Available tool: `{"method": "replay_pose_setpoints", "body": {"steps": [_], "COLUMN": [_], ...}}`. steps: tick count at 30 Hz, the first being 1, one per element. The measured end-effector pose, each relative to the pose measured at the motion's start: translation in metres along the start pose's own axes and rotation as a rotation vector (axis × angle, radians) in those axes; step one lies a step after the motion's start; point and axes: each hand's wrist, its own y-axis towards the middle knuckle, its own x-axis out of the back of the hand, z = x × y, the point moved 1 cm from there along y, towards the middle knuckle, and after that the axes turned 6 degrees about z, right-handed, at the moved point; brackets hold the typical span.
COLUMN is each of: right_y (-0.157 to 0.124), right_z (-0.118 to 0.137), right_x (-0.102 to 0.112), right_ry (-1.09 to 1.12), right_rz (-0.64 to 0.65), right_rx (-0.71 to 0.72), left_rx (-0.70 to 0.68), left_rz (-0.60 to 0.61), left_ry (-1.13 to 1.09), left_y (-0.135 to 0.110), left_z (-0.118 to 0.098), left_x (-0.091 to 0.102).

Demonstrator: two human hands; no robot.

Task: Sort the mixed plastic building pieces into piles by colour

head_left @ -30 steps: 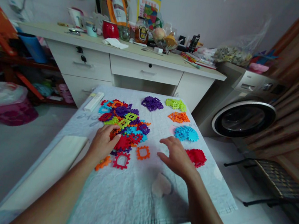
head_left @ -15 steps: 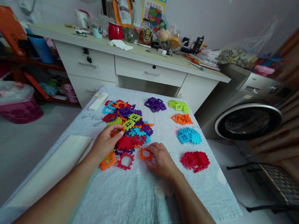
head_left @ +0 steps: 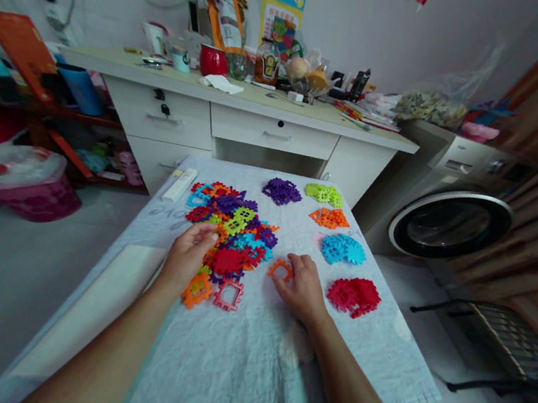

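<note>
On the cloth-covered table, a mixed pile of toothed plastic building pieces [head_left: 227, 259] lies left of centre. My right hand [head_left: 304, 287] pinches an orange square frame piece [head_left: 273, 272] at its right side, just right of the pile. At the pile's left edge is my left hand [head_left: 189, 253], thumb and fingers closed together; whatever they hold is hidden among the colours. Nearest me lie a pinkish-red frame piece [head_left: 217, 298] and an orange piece [head_left: 197, 290]. Sorted heaps sit to the right: purple [head_left: 282, 191], lime green [head_left: 324, 194], orange [head_left: 330, 218], blue [head_left: 343, 249] and red [head_left: 354, 296].
A long white box [head_left: 91, 310] lies along the table's left side, with a small white box [head_left: 180, 185] farther back. Behind stands a white desk [head_left: 269, 131] with clutter on it. A washing machine [head_left: 432, 192] and a woven stool [head_left: 522, 337] are at the right.
My right hand has moved slightly right and away from me with the orange frame piece, out from beside the pile. My left hand stays at the pile, nearly in place.
</note>
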Motion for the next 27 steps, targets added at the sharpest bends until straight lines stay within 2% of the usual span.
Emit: {"method": "replay_pose_setpoints", "body": {"steps": [3,9,14,16,19,22,27], "right_y": [-0.002,-0.004,0.006,0.018,0.049,0.088,0.138], "right_z": [0.001,0.011,0.010,0.002,-0.016,-0.038,-0.063], "right_x": [0.001,0.010,0.034,0.048,0.067,0.077,0.079], "right_ry": [-0.124,-0.202,-0.227,-0.247,-0.328,-0.418,-0.542], "right_rz": [0.043,0.159,0.258,0.271,0.218,0.168,0.128], "right_rx": [0.020,0.039,0.116,0.167,0.186,0.108,-0.035], "left_rx": [-0.020,-0.050,-0.062,-0.058,-0.057,-0.053,-0.034], "left_rz": [-0.015,0.015,0.034,0.036,0.039,0.039,0.038], "left_ry": [0.057,0.108,0.115,0.120,0.121,0.120,0.119], "left_y": [0.002,0.000,0.000,0.000,0.000,-0.001,-0.002], "left_z": [0.002,0.007,0.010,0.010,0.009,0.008,0.006], "left_x": [0.002,-0.001,-0.002,-0.002,-0.003,-0.003,-0.003]}}
